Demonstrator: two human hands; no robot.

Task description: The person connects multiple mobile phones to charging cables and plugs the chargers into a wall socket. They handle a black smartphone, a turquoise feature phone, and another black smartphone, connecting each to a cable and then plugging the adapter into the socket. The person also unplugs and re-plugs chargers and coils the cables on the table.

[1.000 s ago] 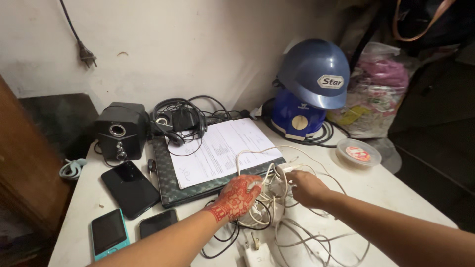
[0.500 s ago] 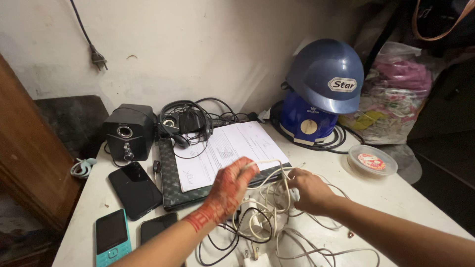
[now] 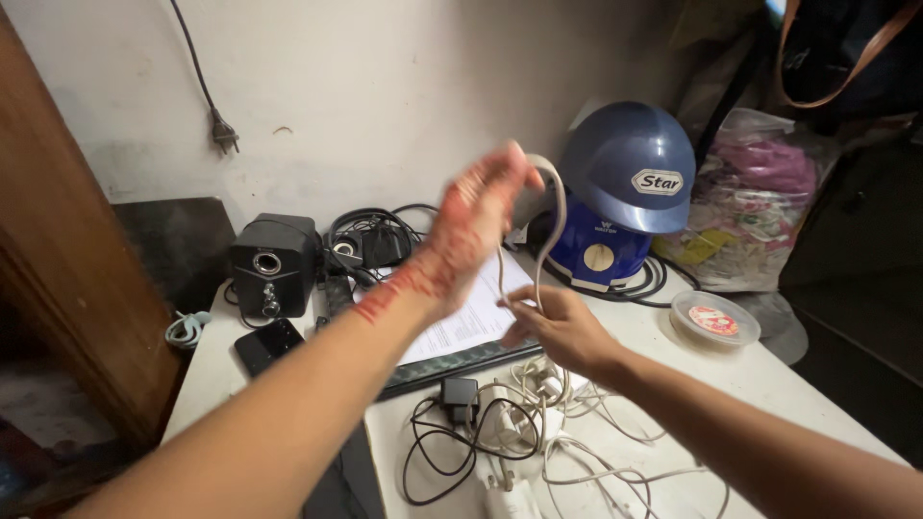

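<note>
My left hand (image 3: pixel 478 213), patterned in red-brown henna, is raised above the table and pinches a loop of white cable (image 3: pixel 550 207). The cable hangs down from it to my right hand (image 3: pixel 556 329), which grips the same cable lower down, just above a tangle of white and black cables (image 3: pixel 524 423) on the white table (image 3: pixel 692 370). A small black adapter (image 3: pixel 459 394) lies in the tangle.
A blue helmet (image 3: pixel 630 165) sits on a blue appliance at the back. A black speaker (image 3: pixel 272 264), headphones (image 3: pixel 370 240), a dark phone (image 3: pixel 269 344), a paper on a dark laptop (image 3: pixel 471 322), a lidded plastic tub (image 3: pixel 714 319) and a plastic bag (image 3: pixel 755 202) surround the cables.
My left hand rose from the cable pile to well above the table, drawing the white cable up. My right hand slid along the cable. The view shifted closer and leftward.
</note>
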